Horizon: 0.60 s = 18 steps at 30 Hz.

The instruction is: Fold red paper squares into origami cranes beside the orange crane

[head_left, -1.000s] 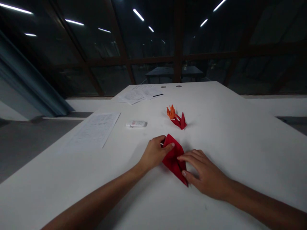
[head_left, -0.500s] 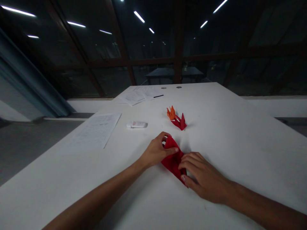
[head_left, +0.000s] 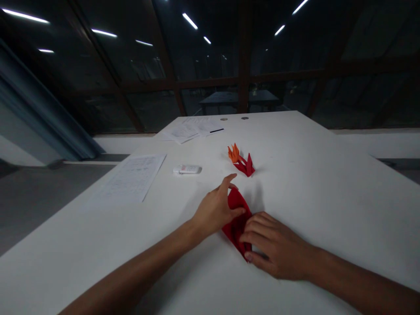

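Observation:
A partly folded sheet of red origami paper [head_left: 236, 223] is between my two hands, tilted on the white table. My left hand [head_left: 217, 208] grips its upper left side, the thumb lying across the inner face and the index finger lifted off. My right hand [head_left: 267, 243] is closed on the lower right edge, with the thumb near the bottom corner and the fingers over the fold. Parts of the paper are hidden under the fingers. Beyond the hands stand a red origami crane [head_left: 246, 166] and an orange origami crane [head_left: 234, 153], close together.
The white table [head_left: 311, 183] reaches toward dark windows. A small white packet-like item [head_left: 187, 169] lies left of the cranes. A printed sheet [head_left: 131, 179] is at the left edge; more papers [head_left: 187, 130] and a black pen [head_left: 216, 130] lie farther back.
My left index finger has lifted away from the paper's top. The paper has turned a little, its lower corner shifting left, and the right fingers have moved slightly left with it.

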### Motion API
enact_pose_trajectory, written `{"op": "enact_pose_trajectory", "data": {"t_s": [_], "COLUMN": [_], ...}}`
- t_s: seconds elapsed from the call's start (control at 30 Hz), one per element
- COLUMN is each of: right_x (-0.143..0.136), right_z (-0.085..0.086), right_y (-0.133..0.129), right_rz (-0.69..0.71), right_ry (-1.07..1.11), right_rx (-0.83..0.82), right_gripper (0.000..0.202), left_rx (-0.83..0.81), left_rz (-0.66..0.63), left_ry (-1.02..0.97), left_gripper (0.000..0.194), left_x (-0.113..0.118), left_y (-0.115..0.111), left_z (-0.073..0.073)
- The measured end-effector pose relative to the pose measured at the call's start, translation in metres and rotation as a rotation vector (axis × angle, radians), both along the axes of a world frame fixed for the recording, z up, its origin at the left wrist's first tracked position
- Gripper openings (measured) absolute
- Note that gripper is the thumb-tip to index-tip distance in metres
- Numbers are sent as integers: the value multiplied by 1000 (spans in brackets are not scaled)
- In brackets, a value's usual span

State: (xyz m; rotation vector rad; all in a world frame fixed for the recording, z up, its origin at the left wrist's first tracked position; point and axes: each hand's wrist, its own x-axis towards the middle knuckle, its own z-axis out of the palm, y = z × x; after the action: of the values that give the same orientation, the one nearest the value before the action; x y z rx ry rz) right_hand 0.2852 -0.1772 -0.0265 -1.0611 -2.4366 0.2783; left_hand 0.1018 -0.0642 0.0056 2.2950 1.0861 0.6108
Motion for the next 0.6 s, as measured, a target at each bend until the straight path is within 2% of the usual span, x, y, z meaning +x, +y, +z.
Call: {"op": "enact_pose_trajectory", "data": {"t_s": [0.13,0.27,0.43,0.5,0.6], "right_x": [-3,-10,-15,-15,-15], "right_z": [0,1,2,3,4], "right_y": [-2,-8,-13,-13,-12], "right_rz": [32,37,1,-11,-17], "right_ry": [-25,-26,-63,-82,-99], "right_rx": [5,-22,-38,-36,-31], "right_gripper": [29,31,29,29,28], "left_rx": [53,36,-143,-223,-232], "left_rz": [46,90,8,-35,-65], "left_ry": [36,-25,-82,-84,-58], "left_gripper": [78,58,42,44,42], "left_x": [3,2,0,0,0], "left_y": [-3,0,3,3,4], "left_z": [0,-3,-1,0,0]}}
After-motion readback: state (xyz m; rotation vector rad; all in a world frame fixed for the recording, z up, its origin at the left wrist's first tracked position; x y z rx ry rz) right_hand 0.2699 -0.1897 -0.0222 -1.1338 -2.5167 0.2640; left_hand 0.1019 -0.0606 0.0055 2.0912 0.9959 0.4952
